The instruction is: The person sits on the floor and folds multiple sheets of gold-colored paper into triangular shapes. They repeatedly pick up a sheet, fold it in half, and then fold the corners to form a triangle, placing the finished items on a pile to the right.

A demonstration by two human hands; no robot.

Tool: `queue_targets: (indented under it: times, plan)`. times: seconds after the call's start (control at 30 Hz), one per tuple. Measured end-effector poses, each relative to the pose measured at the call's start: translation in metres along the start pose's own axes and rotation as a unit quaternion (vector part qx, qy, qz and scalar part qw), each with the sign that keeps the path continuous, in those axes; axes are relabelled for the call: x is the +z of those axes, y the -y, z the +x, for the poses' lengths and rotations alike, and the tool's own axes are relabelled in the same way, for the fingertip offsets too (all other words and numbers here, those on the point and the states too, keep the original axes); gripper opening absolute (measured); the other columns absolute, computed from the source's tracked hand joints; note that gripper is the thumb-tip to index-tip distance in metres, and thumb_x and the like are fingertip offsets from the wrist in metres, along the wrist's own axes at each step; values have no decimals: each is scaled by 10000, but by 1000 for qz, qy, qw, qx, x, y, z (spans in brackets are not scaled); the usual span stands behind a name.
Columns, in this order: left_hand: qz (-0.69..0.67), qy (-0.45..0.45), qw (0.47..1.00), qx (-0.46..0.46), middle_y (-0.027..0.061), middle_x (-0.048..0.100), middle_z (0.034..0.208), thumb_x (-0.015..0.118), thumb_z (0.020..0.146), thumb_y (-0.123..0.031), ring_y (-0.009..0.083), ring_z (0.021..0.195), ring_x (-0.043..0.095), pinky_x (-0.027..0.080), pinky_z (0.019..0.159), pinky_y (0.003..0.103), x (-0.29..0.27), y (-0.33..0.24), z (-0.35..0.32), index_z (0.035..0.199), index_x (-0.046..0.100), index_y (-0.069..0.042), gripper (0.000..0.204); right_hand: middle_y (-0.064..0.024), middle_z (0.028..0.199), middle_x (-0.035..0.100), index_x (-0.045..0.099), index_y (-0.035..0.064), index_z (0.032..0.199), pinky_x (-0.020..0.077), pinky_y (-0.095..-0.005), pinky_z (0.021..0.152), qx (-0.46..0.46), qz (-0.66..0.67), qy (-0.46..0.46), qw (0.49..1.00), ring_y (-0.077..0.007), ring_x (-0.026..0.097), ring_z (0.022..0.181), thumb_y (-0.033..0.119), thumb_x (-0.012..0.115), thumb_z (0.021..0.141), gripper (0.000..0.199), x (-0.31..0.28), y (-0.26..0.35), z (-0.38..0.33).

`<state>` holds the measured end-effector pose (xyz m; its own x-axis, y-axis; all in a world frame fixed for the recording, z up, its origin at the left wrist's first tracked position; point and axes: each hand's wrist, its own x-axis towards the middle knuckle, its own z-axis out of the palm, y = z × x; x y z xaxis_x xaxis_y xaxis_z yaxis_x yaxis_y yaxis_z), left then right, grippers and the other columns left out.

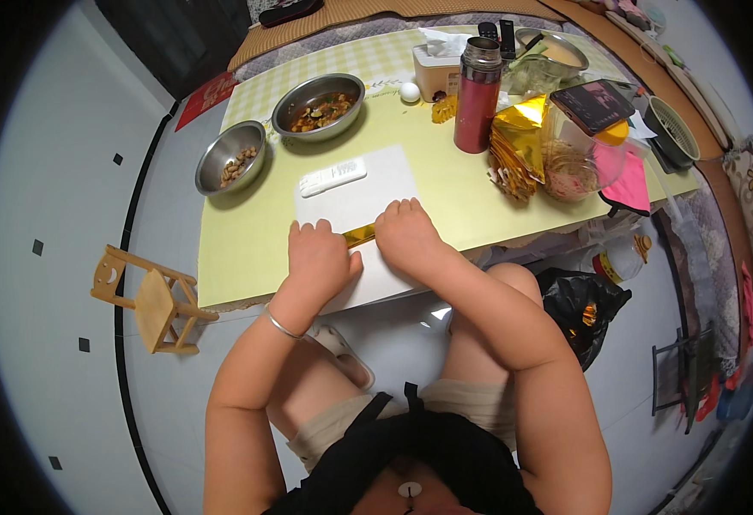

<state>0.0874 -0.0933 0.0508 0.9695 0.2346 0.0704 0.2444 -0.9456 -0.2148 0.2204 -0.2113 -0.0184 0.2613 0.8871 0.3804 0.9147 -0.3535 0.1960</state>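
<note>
A narrow folded strip of gold foil paper (361, 235) stretches between my two hands at the table's near edge. My left hand (320, 260) is closed on the strip's left end, fingers curled over it. My right hand (407, 235) grips the other end in the same way, so both ends are hidden. Under the strip lies a white sheet (389, 176) that reaches the table edge. Just beyond my hands, a white remote control (333, 177) rests on that sheet.
Two steel bowls of food, one (232, 161) nearer and one (318, 107) farther, stand at left. To the right are a red thermos (477, 99), gold foil sheets (516, 146), a clear tub (572, 167) and a phone (593, 106). A small wooden chair (155, 302) stands beside the table.
</note>
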Motion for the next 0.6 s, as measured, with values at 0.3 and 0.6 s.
queue_targets:
  times: [0.3,0.6]
  plan:
    - [-29,-8,999,35,123,670,668,638,837,-185,313,616,677,534,558,443,29,11,23,807,684,-74,123,-165,856,694,692,71,842,486,-537,1008,44,144,-10,989,-332,697,850,132,605,839,106,-13,-7,0]
    - [6,34,998,43,139,684,692,615,839,-157,318,672,699,559,611,452,18,6,34,803,715,-88,127,-110,857,711,702,95,864,479,-522,1033,54,144,-15,988,-297,699,863,108,617,808,103,-6,-22,3]
